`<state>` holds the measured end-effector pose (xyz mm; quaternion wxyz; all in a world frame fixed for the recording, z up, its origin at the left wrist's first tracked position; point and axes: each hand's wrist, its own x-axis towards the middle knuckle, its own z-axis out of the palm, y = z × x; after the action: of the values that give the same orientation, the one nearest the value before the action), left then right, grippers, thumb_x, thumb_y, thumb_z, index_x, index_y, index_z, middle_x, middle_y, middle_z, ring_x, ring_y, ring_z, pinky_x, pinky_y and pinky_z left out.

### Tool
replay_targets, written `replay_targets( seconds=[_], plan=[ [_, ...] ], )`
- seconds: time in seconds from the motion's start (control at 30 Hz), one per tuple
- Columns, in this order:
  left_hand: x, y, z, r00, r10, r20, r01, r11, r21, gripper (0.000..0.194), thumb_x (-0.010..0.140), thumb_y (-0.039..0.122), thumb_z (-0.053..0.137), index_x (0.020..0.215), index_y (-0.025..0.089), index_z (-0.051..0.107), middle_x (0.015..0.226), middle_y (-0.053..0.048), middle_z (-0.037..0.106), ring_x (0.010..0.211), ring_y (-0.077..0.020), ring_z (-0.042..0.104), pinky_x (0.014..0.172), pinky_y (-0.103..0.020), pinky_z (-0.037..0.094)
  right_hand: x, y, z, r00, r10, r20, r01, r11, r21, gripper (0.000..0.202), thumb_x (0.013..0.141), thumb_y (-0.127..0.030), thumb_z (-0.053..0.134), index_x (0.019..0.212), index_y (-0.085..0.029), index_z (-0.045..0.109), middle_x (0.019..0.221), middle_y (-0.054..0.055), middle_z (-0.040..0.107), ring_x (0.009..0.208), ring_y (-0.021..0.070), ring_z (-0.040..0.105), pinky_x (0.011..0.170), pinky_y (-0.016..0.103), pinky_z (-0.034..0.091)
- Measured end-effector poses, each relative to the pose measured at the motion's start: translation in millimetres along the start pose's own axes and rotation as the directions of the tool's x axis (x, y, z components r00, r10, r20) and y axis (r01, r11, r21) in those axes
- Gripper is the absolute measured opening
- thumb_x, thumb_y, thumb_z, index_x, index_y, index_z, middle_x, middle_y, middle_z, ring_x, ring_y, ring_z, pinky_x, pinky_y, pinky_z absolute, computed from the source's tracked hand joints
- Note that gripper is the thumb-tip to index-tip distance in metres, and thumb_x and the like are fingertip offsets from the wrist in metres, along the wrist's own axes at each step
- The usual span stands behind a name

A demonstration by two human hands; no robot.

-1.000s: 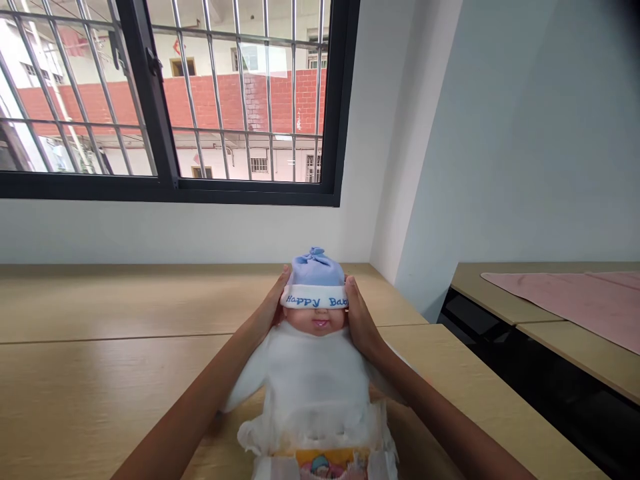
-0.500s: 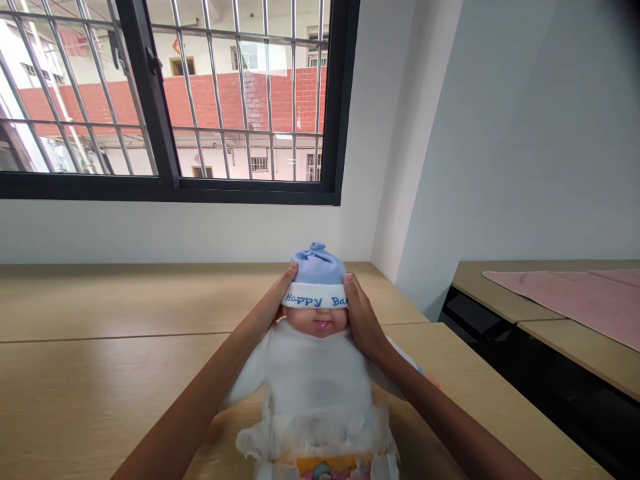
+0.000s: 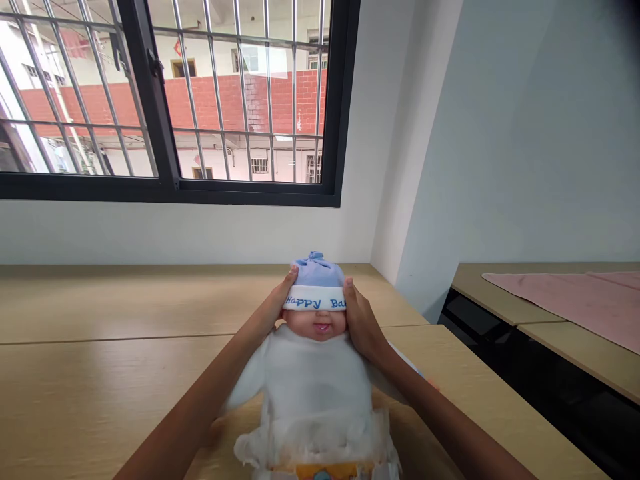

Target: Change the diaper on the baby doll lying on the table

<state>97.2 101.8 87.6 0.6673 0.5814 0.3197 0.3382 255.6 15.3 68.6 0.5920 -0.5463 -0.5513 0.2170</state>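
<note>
A baby doll (image 3: pixel 316 380) in a white long-sleeved top lies on its back on the wooden table. On its head is a light blue knit-style hat (image 3: pixel 319 273) with a white brim lettered "Happy Ba…"; the brim covers the doll's eyes. My left hand (image 3: pixel 280 297) grips the hat and head from the left, thumb on the hat's side. From the right, my right hand (image 3: pixel 361 319) clasps the brim and the cheek, hiding the end of the lettering. A white diaper (image 3: pixel 385 453) with an orange printed band is around the doll's waist, cut off by the lower edge.
The pale wooden table (image 3: pixel 100 393) runs up to the white wall. A barred window (image 3: pixel 250 197) with a dark frame is above it. At the right, across a dark gap, a pink cloth (image 3: pixel 575 293) lies on another table (image 3: pixel 480 287).
The hat's knotted top sits slightly lower and looks flatter. Both hands keep their hold at the sides of the head. The view has shifted very slightly.
</note>
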Motion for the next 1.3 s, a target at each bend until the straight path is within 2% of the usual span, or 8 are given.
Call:
replay_targets(
  seconds=[0.23, 0.4, 0.53, 0.73, 0.83, 0.93, 1.03, 1.3],
  plan=[
    [0, -3, 1.8, 0.997, 0.055, 0.049, -0.056, 0.998, 0.013, 0.071, 0.079, 0.075, 0.045, 0.125, 0.022, 0.060, 0.098, -0.005, 0.074, 0.104, -0.0296, 0.064, 0.082, -0.030, 0.052, 4, -7, -10, 0.994, 0.100, 0.050, -0.095, 0.991, -0.099, 0.073, 0.086, -0.079, 0.014, 0.079, -0.021, 0.059, 0.077, 0.005, 0.065, 0.074, 0.0239, 0.057, 0.069, 0.033, 0.041],
    [-8, 5, 11.2, 0.999, -0.016, -0.043, 0.017, 0.999, 0.032, 0.074, 0.077, 0.077, 0.047, 0.126, 0.023, 0.059, 0.100, -0.005, 0.073, 0.105, -0.0297, 0.063, 0.084, -0.032, 0.051, 11, -13, -19, 0.985, 0.149, 0.086, -0.134, 0.977, -0.163, 0.074, 0.085, -0.080, 0.016, 0.068, -0.021, 0.058, 0.071, 0.006, 0.064, 0.073, 0.0249, 0.058, 0.069, 0.034, 0.041],
    [-13, 8, 15.1, 1.000, -0.026, -0.012, 0.026, 1.000, 0.013, 0.075, 0.076, 0.078, 0.047, 0.126, 0.024, 0.059, 0.106, -0.005, 0.072, 0.104, -0.0302, 0.064, 0.084, -0.033, 0.051, 11, -19, -25, 0.991, 0.108, 0.081, -0.088, 0.972, -0.220, 0.072, 0.085, -0.080, 0.019, 0.062, -0.022, 0.056, 0.066, 0.005, 0.062, 0.066, 0.0236, 0.055, 0.066, 0.034, 0.040],
    [-17, 12, 26.9, 0.988, 0.153, 0.019, -0.152, 0.988, -0.031, 0.067, 0.080, 0.072, 0.051, 0.124, 0.023, 0.058, 0.114, -0.007, 0.068, 0.116, -0.0309, 0.057, 0.094, -0.035, 0.047, 10, -15, -19, 0.988, 0.003, 0.151, -0.010, 0.999, 0.048, 0.075, 0.086, -0.078, 0.019, 0.097, -0.022, 0.066, 0.083, 0.006, 0.066, 0.084, 0.0237, 0.059, 0.081, 0.035, 0.046],
    [-19, 10, 25.5, 0.964, 0.266, -0.005, -0.266, 0.964, -0.005, 0.071, 0.077, 0.074, 0.052, 0.126, 0.023, 0.053, 0.127, -0.007, 0.061, 0.125, -0.0312, 0.049, 0.101, -0.036, 0.043, 10, -12, -20, 0.965, -0.035, 0.261, -0.024, 0.975, 0.222, 0.069, 0.088, -0.075, 0.026, 0.122, -0.024, 0.058, 0.112, 0.008, 0.064, 0.104, 0.0241, 0.058, 0.091, 0.036, 0.046],
    [-20, 6, 20.1, 0.947, 0.318, 0.036, -0.319, 0.948, 0.021, 0.079, 0.070, 0.074, 0.061, 0.129, 0.023, 0.047, 0.134, -0.009, 0.054, 0.129, -0.0321, 0.044, 0.103, -0.037, 0.041, 10, -13, -28, 0.903, -0.086, 0.422, -0.062, 0.944, 0.325, 0.062, 0.089, -0.067, 0.043, 0.135, -0.027, 0.046, 0.134, 0.007, 0.052, 0.121, 0.0237, 0.050, 0.100, 0.035, 0.043],
    [-21, 7, 17.0, 0.945, 0.317, 0.075, -0.321, 0.946, 0.052, 0.073, 0.072, 0.062, 0.069, 0.129, 0.023, 0.044, 0.135, -0.009, 0.052, 0.128, -0.0311, 0.045, 0.104, -0.036, 0.040, 9, -16, -34, 0.868, -0.095, 0.487, -0.093, 0.933, 0.348, 0.062, 0.088, -0.054, 0.057, 0.141, -0.027, 0.039, 0.141, 0.006, 0.046, 0.127, 0.0240, 0.046, 0.104, 0.037, 0.041],
    [-22, 13, 19.2, 0.980, 0.183, 0.081, -0.185, 0.983, 0.012, 0.058, 0.080, 0.059, 0.062, 0.127, 0.028, 0.049, 0.127, -0.006, 0.059, 0.124, -0.0314, 0.049, 0.103, -0.044, 0.041, 8, -20, -27, 0.912, -0.066, 0.405, -0.074, 0.944, 0.321, 0.058, 0.091, -0.055, 0.051, 0.141, -0.027, 0.041, 0.132, 0.006, 0.056, 0.118, 0.0245, 0.054, 0.099, 0.038, 0.044]
  ],
)
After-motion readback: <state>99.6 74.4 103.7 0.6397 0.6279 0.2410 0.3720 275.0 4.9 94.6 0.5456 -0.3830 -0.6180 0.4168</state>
